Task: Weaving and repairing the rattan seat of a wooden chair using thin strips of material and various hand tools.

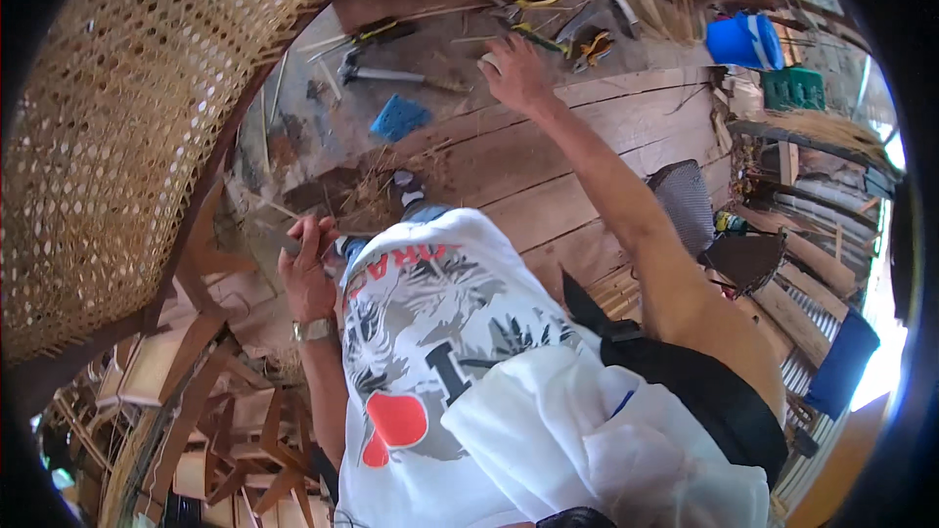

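Observation:
My right hand (516,76) reaches to the far side, low over the wooden surface. A small pale piece (489,61) shows at its thumb and fingers; I cannot make out what it is. Close by lie yellow-handled pliers (593,49) and a green-and-yellow hand tool (533,36). My left hand (311,242), with a watch (313,330) on its wrist, is by my leg at the left, fingers curled together. A thin pale strip (277,205) ends near its fingertips, but whether they hold it is unclear. A hammer (401,75) and a blue sponge (399,117) lie between the hands.
A large woven cane panel (127,127) in a dark wooden frame fills the left side. More tools lie at the back, among them a light-coloured blade (623,12). A blue bucket (743,41) and green container (792,89) stand far right. Wooden chair frames (264,430) are stacked lower left.

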`<state>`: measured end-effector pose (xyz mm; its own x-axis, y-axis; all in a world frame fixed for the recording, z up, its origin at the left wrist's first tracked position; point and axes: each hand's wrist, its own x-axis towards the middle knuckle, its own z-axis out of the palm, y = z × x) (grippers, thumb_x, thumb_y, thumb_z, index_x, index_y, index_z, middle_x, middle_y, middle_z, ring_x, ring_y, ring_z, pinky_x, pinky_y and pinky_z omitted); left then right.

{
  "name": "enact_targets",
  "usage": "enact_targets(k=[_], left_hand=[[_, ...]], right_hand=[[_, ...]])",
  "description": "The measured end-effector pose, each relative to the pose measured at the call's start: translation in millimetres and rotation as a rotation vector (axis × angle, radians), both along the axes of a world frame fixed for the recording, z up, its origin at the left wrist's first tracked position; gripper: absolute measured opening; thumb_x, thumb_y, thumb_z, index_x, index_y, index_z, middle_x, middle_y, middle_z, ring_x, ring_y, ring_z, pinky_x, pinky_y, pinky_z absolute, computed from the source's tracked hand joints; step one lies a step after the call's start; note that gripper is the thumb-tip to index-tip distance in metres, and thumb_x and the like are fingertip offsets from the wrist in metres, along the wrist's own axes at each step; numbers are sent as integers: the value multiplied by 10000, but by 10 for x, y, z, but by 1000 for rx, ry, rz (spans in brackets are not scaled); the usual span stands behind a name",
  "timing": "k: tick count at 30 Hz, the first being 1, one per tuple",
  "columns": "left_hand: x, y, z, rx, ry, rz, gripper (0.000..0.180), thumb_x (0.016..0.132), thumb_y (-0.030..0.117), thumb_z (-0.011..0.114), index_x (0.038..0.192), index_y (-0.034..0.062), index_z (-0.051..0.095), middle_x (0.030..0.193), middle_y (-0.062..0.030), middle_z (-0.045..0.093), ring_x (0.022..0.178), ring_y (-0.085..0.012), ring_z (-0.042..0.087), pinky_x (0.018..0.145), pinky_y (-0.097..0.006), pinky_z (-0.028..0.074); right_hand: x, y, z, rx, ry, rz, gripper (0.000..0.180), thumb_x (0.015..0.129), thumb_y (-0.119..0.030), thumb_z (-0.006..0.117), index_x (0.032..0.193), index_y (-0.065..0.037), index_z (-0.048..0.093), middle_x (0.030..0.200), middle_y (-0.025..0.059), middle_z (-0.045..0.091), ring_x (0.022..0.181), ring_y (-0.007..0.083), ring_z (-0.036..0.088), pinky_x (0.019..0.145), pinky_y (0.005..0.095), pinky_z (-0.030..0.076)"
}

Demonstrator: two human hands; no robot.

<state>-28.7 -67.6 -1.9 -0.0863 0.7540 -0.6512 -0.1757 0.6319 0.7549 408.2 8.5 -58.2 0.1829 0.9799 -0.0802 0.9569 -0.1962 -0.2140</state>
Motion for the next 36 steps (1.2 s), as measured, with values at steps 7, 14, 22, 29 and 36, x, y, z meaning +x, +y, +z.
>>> enact_targets(k=[7,14,22,29,36], left_hand=[[-67,-32,-6,37,-56,-63,278,1034,287,723,1194,65,675,1071,-62,770,886,-140,740,627,-245,488],[25,34,7,34,20,-98,309,1041,286,709,1210,31,668,1060,-73,769,907,-142,745,625,-243,484],[122,119,-14,20,83,-206,331,1042,278,710,1235,15,657,1118,-91,765,931,-155,750,625,-237,481],[63,103,-42,-93,-61,-122,338,1031,280,722,1246,28,654,1119,-94,767,877,-111,718,590,-208,453],[-111,-57,-103,-137,-117,59,203,1044,237,703,1151,70,660,1022,-55,741,672,-55,595,512,-189,416]], right_hand=[[-1090,-31,-208,144,221,650,797,749,-66,869,1464,-235,561,1364,142,586,1252,380,584,1043,515,492],[-1915,510,-324,186,388,476,517,819,-245,855,1283,-168,641,1183,168,615,1006,397,691,816,502,574],[-2173,787,-224,-55,436,290,724,850,-441,836,1465,-162,575,1431,228,553,1326,416,559,1109,522,458],[2,606,239,-276,-208,-275,563,912,-393,738,1269,38,672,1205,244,688,1197,371,642,981,506,546],[-1486,487,4,205,398,423,614,920,-370,776,1452,-142,571,1371,219,547,1168,414,627,961,521,549]])
